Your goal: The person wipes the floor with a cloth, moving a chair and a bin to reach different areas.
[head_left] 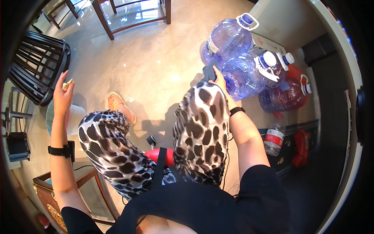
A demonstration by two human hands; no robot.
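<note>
Glossy floor (pixel 148 70); hands (pixel 62 94) with indistinct scrap (pixel 67 84), dark bundle (pixel 209 73).

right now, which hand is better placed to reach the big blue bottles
Probably the right hand: it is close beside the blue bottles, though it holds a dark cloth. The left hand is far off to the left, holding a pale scrap.

Left grip (pixel 63 94) held out leftward (fingers (pixel 62 79) partly bent); right grip (pixel 220 80) curled beside the right knee (pixel 206 95).
</note>
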